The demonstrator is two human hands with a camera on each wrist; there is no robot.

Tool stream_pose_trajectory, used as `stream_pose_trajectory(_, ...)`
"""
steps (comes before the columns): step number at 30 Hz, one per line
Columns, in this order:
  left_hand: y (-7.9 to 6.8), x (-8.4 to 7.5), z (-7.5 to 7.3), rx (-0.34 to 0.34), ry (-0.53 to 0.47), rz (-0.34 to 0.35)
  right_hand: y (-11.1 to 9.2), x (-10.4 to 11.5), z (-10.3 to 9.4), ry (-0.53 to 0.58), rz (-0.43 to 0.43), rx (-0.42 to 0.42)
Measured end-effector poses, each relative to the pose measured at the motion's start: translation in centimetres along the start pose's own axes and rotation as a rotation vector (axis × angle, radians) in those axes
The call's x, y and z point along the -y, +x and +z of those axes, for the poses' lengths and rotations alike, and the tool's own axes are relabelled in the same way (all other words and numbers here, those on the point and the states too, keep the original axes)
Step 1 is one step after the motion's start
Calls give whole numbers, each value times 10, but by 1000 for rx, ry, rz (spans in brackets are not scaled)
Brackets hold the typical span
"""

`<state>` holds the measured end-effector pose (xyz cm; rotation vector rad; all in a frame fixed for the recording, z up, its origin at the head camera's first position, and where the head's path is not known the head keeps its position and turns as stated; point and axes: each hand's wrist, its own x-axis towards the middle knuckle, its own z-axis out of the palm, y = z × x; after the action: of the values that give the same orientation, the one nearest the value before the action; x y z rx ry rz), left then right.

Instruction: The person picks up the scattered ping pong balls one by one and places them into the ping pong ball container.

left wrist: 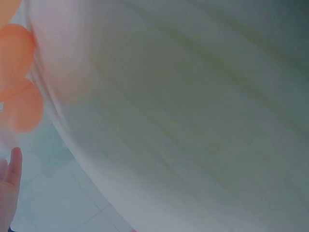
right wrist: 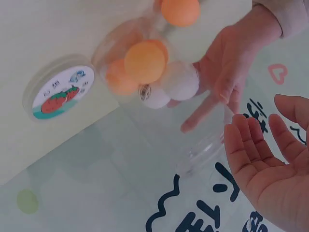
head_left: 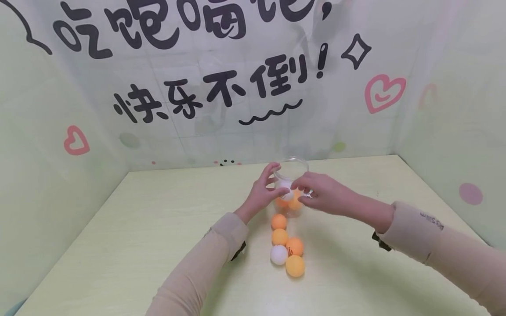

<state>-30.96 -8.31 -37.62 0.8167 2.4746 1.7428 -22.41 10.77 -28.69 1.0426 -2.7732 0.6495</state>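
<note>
A clear plastic jar stands upright on the table, with orange balls and white balls in its lower part. My left hand grips the jar from the left, thumb at the front and fingers behind. On the other side, my right hand hovers by the jar with relaxed, slightly bent fingers. Nothing lies in that palm in the right wrist view. In the left wrist view, orange balls show at the left edge beside a large blurred pale surface.
In front of the jar lie several loose balls, orange ones and a white one. A round lid with a strawberry print rests on the table beside the jar. Behind the table stands a wall with black lettering.
</note>
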Motion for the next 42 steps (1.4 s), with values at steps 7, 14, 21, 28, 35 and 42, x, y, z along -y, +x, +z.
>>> stream_pose_trajectory(7, 0, 1, 0, 1, -13, -5, -16, -4, 36, 27, -65, 76)
stream_pose_trajectory(14, 0, -1, 0, -3, 11, -19, -28, -7, 65, 122, -57, 173)
stream_pose_trajectory(21, 0, -2, 0, 0, 13, -38, -32, -6, 76, 162, -14, 234)
stream_pose_trajectory(28, -1, -3, -1, 3, 9, -57, -33, -7, 79, 183, 41, 261)
stream_pose_trajectory(35, -1, -2, -1, 2, 7, -44, -32, -10, 78, 212, 49, 298)
stream_pose_trajectory(42, 0, -2, 0, 1, 10, -43, -32, -13, 77, 225, 20, 300)
